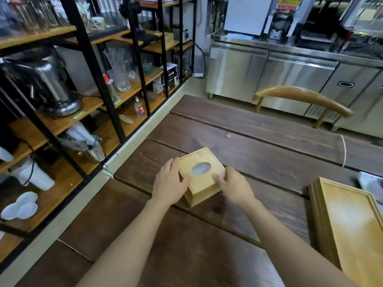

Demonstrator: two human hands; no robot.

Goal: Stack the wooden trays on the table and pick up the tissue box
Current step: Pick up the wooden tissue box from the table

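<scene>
A square light-wood tissue box (202,176) with an oval opening in its lid sits near the middle of the dark brown plank table (259,141). The left hand (169,183) clasps its left side, thumb lying over the lid; the right hand (234,186) presses the right side, fingers on the top edge. Well to the right, the stacked pale wooden trays (350,222) rest at the table's edge.

Even, fairly dim indoor light fills the frame. Soft glare sits on the pale wooden tray stack (350,222) at lower right and on the brushed steel cabinets (269,79) at upper right. Wide-angle bending bows the black metal shelving (87,59) at left; the upper edges look soft and smeared.
</scene>
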